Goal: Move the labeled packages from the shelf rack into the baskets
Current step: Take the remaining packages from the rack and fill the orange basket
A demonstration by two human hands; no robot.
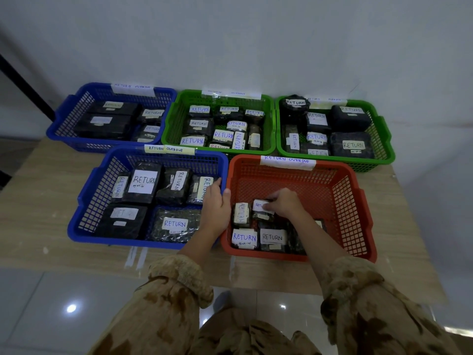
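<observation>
Inside the red basket my right hand pinches a small black package with a white RETURN label, set among several other labelled packages at the basket's near left. My left hand grips the adjoining rims where the near blue basket meets the red one, thumb over the red rim. The blue basket holds several black packages with RETURN labels. The shelf rack is out of view.
Behind stand a second blue basket and two green baskets, all holding labelled packages. All five sit on a low wooden table against a white wall. Glossy floor tiles lie in front.
</observation>
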